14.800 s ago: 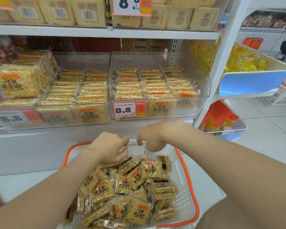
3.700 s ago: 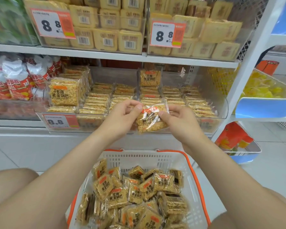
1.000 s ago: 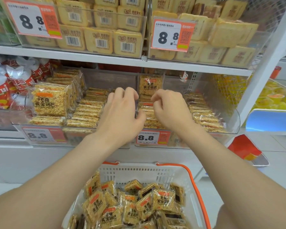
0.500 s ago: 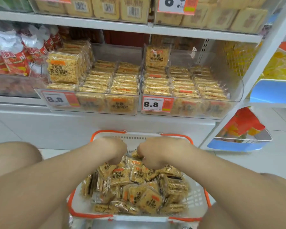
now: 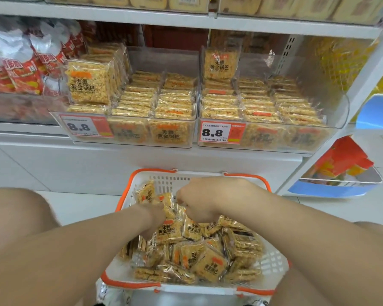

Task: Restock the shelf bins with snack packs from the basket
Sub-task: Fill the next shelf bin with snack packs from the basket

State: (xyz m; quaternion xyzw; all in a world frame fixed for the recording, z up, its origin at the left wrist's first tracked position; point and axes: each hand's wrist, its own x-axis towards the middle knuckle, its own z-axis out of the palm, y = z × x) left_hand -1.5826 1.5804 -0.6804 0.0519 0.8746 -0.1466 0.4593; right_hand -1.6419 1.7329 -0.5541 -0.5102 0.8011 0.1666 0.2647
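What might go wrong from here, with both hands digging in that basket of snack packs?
Both the left hand and right hand are down among loosely heaped snack packs in the basket; a slippery wrapper might slip out on the lift. In the right bin, one upright pack stands alone at the back; a reaching hand could topple it. The rows there sit near the front wall's top, so extras may slide out.

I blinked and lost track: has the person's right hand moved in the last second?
Yes. The right hand has come down and toward the person, from the right shelf bin above its 8.8 price tag into the basket of snack packs.
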